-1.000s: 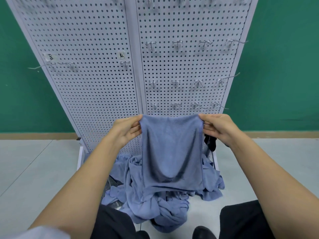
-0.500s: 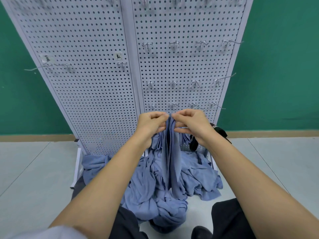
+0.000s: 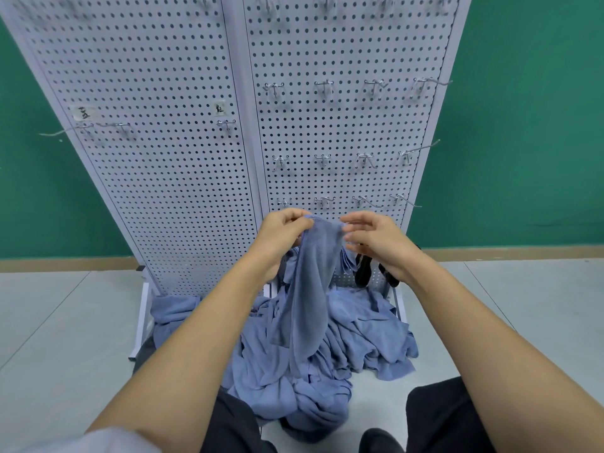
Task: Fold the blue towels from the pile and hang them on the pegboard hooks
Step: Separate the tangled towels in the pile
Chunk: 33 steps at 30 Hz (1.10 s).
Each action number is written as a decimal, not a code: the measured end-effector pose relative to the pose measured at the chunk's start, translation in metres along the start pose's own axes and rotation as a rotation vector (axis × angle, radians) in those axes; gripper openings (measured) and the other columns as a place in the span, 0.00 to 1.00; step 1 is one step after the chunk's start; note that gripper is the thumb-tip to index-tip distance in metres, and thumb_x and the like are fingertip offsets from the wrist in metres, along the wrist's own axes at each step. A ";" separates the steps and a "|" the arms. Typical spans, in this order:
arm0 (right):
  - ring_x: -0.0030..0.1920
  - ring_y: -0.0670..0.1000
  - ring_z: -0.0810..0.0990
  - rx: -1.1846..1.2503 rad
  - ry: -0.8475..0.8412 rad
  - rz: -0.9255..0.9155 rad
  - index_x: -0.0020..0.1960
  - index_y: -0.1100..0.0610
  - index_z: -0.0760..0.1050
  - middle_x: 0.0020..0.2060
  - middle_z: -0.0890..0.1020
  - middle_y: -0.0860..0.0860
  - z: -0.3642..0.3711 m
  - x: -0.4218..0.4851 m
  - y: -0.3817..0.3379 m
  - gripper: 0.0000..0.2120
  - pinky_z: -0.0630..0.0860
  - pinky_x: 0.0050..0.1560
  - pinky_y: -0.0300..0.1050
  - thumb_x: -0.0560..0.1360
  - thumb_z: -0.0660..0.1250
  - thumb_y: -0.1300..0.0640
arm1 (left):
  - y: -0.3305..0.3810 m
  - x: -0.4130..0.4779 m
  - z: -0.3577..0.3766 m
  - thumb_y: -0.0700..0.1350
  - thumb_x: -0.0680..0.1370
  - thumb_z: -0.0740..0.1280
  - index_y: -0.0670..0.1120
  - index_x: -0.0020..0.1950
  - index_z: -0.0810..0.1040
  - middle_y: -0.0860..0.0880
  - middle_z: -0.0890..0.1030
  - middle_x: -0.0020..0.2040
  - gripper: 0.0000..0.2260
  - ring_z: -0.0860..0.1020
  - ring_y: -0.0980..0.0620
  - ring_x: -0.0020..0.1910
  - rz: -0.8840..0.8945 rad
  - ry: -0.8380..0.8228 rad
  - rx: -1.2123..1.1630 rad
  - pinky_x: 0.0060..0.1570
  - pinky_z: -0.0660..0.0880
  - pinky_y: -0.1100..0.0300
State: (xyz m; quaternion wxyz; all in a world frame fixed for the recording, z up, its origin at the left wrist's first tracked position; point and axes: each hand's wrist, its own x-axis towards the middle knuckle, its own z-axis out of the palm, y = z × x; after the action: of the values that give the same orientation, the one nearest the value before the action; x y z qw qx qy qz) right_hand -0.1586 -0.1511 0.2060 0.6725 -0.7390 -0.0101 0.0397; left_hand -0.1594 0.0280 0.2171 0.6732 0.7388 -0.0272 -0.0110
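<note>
Both hands are raised in front of the board's lower edge. On the left, the left hand [image 3: 282,235] has its fingers curled over, pinching the top hem of a blue towel [image 3: 310,289]. The cloth is soft and finely ribbed, and it hangs from that grip as a long, narrow, doubled drape whose tail reaches the pile [image 3: 359,328] of crumpled blue towels heaped on the floor at the board's foot. To the towel's right, the right hand [image 3: 379,243] is loose and spread, its fingertips [image 3: 349,238] at the cloth's upper right edge but not closed round it.

Behind stands the white pegboard [image 3: 170,158], two tall sheet-metal panels with even rows of round holes. The left panel carries a few wire hooks and two small paper labels [image 3: 221,107] with handwritten marks. The right panel bears three rows of bare, thin, bent-wire hooks [image 3: 323,88]. Something black and glossy [image 3: 362,273] shows low on the board behind the right wrist; I can't make out what it is. Smooth pale floor tiles [image 3: 65,322] meet a matte green wall [image 3: 523,125].
</note>
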 end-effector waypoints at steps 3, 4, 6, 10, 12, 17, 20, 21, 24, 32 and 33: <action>0.56 0.50 0.74 -0.117 0.055 0.055 0.67 0.54 0.67 0.58 0.71 0.52 -0.011 0.009 0.014 0.29 0.75 0.59 0.45 0.70 0.74 0.64 | 0.003 0.000 -0.005 0.37 0.79 0.62 0.45 0.44 0.78 0.53 0.78 0.37 0.08 0.74 0.56 0.37 0.026 -0.102 -0.092 0.41 0.71 0.63; 0.60 0.50 0.73 -0.117 0.008 0.096 0.69 0.53 0.65 0.60 0.71 0.49 -0.013 0.011 0.019 0.32 0.72 0.63 0.48 0.69 0.76 0.61 | 0.004 -0.001 -0.006 0.37 0.80 0.61 0.45 0.43 0.77 0.54 0.78 0.35 0.08 0.73 0.58 0.34 0.029 -0.126 -0.120 0.39 0.69 0.64; 0.59 0.48 0.74 -0.095 -0.128 0.176 0.65 0.52 0.71 0.58 0.76 0.46 -0.015 0.011 0.024 0.27 0.71 0.60 0.47 0.69 0.76 0.56 | 0.004 -0.001 -0.011 0.36 0.80 0.60 0.45 0.44 0.75 0.56 0.77 0.32 0.09 0.73 0.61 0.30 0.016 -0.156 -0.142 0.37 0.68 0.64; 0.50 0.50 0.78 -0.014 -0.123 0.113 0.51 0.58 0.77 0.46 0.82 0.52 -0.016 0.011 0.020 0.10 0.73 0.55 0.47 0.72 0.73 0.57 | -0.005 0.004 -0.026 0.39 0.80 0.63 0.46 0.47 0.78 0.51 0.79 0.41 0.06 0.75 0.55 0.40 -0.044 -0.133 -0.046 0.49 0.75 0.56; 0.44 0.49 0.79 0.042 -0.057 0.038 0.45 0.56 0.75 0.42 0.81 0.52 -0.015 0.010 0.013 0.06 0.74 0.47 0.41 0.73 0.72 0.60 | -0.009 0.007 -0.033 0.39 0.79 0.65 0.46 0.50 0.78 0.48 0.78 0.46 0.04 0.75 0.50 0.46 -0.089 -0.071 -0.025 0.59 0.75 0.50; 0.37 0.46 0.78 0.042 0.042 -0.069 0.46 0.53 0.74 0.40 0.81 0.50 -0.014 0.005 0.002 0.09 0.73 0.36 0.34 0.72 0.73 0.62 | -0.010 0.010 -0.027 0.38 0.80 0.63 0.45 0.51 0.75 0.49 0.80 0.47 0.03 0.78 0.52 0.45 -0.074 -0.066 -0.067 0.59 0.75 0.53; 0.40 0.46 0.78 -0.114 0.102 -0.102 0.54 0.53 0.75 0.44 0.81 0.50 -0.021 0.003 -0.002 0.15 0.73 0.40 0.36 0.71 0.74 0.61 | -0.008 0.009 -0.016 0.38 0.80 0.62 0.47 0.50 0.72 0.48 0.80 0.47 0.04 0.76 0.50 0.45 -0.031 -0.108 -0.059 0.57 0.74 0.51; 0.43 0.46 0.78 -0.191 0.106 -0.124 0.57 0.53 0.74 0.45 0.80 0.49 -0.024 0.002 -0.003 0.18 0.72 0.41 0.36 0.71 0.75 0.60 | -0.007 0.008 -0.012 0.38 0.80 0.62 0.47 0.50 0.72 0.50 0.81 0.45 0.04 0.75 0.51 0.45 -0.016 -0.122 -0.044 0.54 0.74 0.51; 0.48 0.42 0.74 -0.471 0.035 -0.219 0.63 0.50 0.73 0.50 0.77 0.47 -0.026 0.000 -0.005 0.25 0.69 0.47 0.32 0.68 0.77 0.56 | -0.006 0.006 -0.002 0.38 0.81 0.61 0.48 0.50 0.72 0.52 0.81 0.41 0.05 0.76 0.54 0.39 0.022 -0.185 -0.005 0.43 0.71 0.61; 0.38 0.48 0.74 -0.602 -0.146 -0.238 0.43 0.61 0.78 0.41 0.81 0.62 -0.013 0.000 0.004 0.12 0.69 0.41 0.44 0.73 0.72 0.52 | -0.011 0.007 -0.003 0.39 0.81 0.63 0.48 0.51 0.74 0.52 0.82 0.44 0.04 0.78 0.59 0.37 -0.004 -0.172 -0.012 0.30 0.71 0.70; 0.37 0.47 0.74 -0.570 -0.134 -0.248 0.43 0.59 0.78 0.40 0.81 0.62 -0.010 -0.001 0.003 0.10 0.70 0.41 0.44 0.73 0.72 0.52 | -0.013 0.009 -0.005 0.40 0.80 0.63 0.48 0.51 0.74 0.51 0.81 0.46 0.04 0.78 0.58 0.38 -0.015 -0.136 -0.032 0.31 0.71 0.69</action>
State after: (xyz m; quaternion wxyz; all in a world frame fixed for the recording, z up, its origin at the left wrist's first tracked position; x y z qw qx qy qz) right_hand -0.1594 -0.1615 0.2038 0.4360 -0.8865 -0.1551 0.0017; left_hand -0.1496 0.0338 0.2048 0.6813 0.7258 -0.0671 -0.0669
